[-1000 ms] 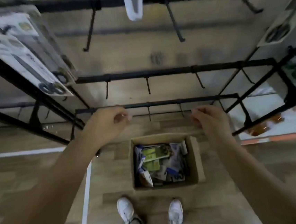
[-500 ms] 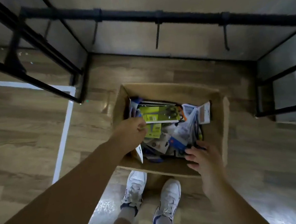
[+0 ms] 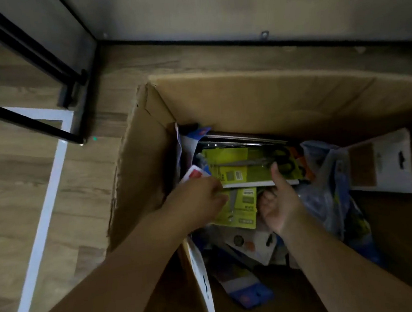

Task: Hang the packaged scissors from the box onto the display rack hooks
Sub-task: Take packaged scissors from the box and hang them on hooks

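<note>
On the wood floor (image 3: 40,197) the box (image 3: 145,166) stood open; left hand (image 3: 199,201) fingers pinched the yellow-carded scissors (image 3: 246,169), right hand (image 3: 277,206) fingers spread beneath: light, stiff card, probably best gripped by its edges.

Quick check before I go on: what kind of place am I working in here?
Probably a shop floor or stockroom: a cardboard box of carded retail packs like the yellow-green scissors pack, a black metal rack frame, white floor tape.

Wood-grain floor (image 3: 39,187) carries the open cardboard box (image 3: 145,161); white tape line (image 3: 42,217) beside it.
</note>
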Motion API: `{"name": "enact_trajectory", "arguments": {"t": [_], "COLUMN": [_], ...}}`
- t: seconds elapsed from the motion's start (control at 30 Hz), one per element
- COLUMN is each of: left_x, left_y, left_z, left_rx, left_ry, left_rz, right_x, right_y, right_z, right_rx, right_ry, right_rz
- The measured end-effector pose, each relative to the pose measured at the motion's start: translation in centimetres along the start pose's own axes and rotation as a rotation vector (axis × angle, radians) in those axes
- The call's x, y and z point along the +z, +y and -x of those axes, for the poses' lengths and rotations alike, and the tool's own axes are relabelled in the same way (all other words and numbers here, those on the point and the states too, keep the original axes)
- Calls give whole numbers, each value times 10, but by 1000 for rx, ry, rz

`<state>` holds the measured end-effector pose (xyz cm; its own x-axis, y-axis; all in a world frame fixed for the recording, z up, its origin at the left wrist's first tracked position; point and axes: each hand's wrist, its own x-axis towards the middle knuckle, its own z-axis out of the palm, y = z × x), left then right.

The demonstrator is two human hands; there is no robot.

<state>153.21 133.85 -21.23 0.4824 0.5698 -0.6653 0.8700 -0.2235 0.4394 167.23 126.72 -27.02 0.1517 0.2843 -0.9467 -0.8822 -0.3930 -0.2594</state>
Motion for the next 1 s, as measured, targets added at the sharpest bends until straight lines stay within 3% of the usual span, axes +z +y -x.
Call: {"name": "enact_trajectory", "arguments": {"t": [0.27, 0.5, 0.67, 0.87, 1.0], "left_x": [6, -6, -39, -97, -165], "left_y": [-7, 14, 58, 138, 193], "left_z": [-21, 9, 67, 169, 234], "left_rx": [17, -43, -1, 57, 14], "left_ry": [80, 61, 93, 262, 275], "left_rz": [7, 106, 128, 229, 280], "right_x": [22, 6, -11, -12, -10], "right_y": [-16, -4, -32, -72, -99], "right_z": [-30, -6, 101, 266, 390], "right_rx": [42, -45, -90, -228, -353], "right_ry": [32, 214, 330, 255, 126], "right_rz": [154, 87, 94, 53, 58]}}
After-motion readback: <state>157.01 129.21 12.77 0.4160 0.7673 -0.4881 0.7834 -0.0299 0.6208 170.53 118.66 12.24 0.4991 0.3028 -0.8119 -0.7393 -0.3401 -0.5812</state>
